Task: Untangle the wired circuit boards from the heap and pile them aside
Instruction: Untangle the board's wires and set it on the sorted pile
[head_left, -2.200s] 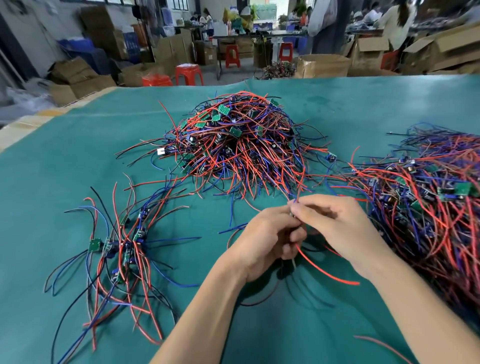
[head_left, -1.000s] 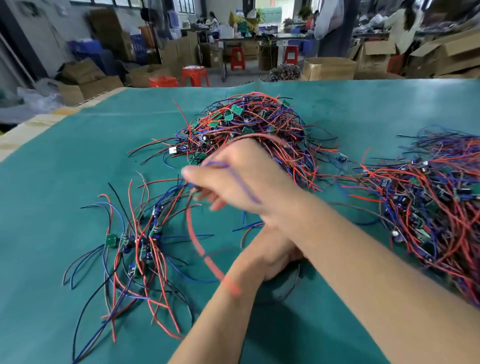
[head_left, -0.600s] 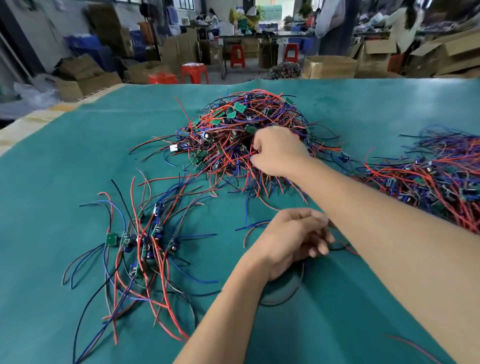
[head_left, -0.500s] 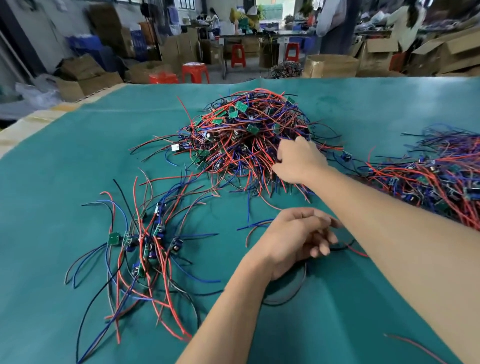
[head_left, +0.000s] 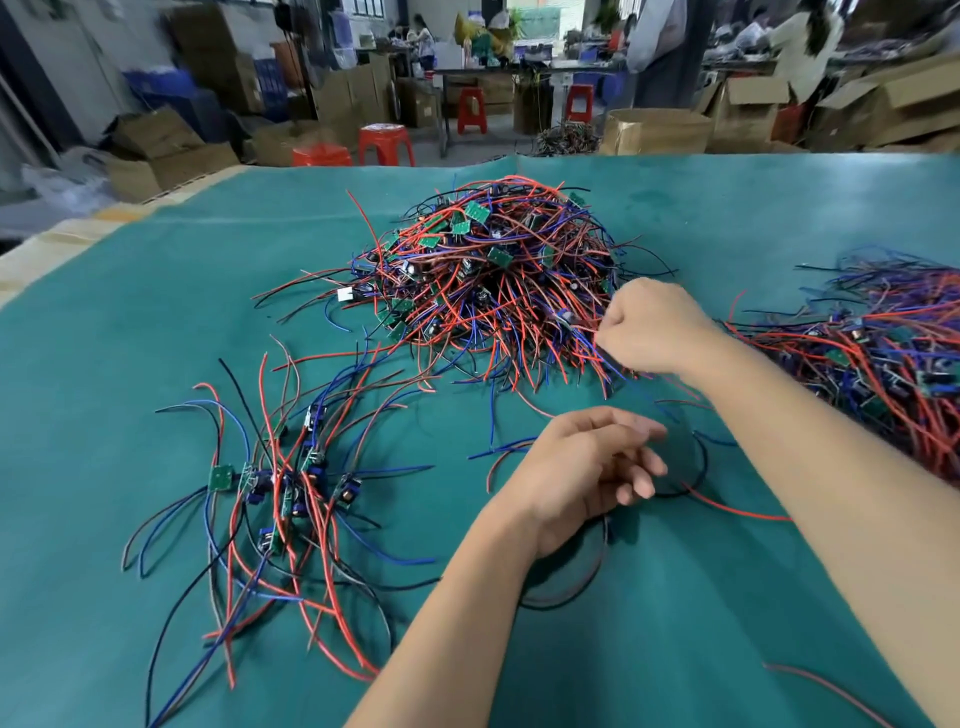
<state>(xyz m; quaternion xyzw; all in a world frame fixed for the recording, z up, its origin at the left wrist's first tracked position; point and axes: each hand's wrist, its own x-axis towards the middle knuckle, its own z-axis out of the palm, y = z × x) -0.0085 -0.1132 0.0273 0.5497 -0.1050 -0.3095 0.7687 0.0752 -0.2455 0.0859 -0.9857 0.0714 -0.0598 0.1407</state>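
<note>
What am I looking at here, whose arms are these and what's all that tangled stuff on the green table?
There is no machine here. The picture comes from a camera worn on a person's head, looking forward and down, so the two bare arms are that person's own.

The green table carries three lots of small green circuit boards with red, blue and black wires. The big heap sits in the middle. A second mass lies at the right edge. The sorted pile, thinner and spread out, lies at the left.

The right hand reaches into the heap's near right edge, fingers curled on wires there; which board it has is hidden. The left hand hovers or rests near loose wires with relaxed fingers and holds nothing that shows.

Behind the table is a workshop with cardboard boxes and red stools.
</note>
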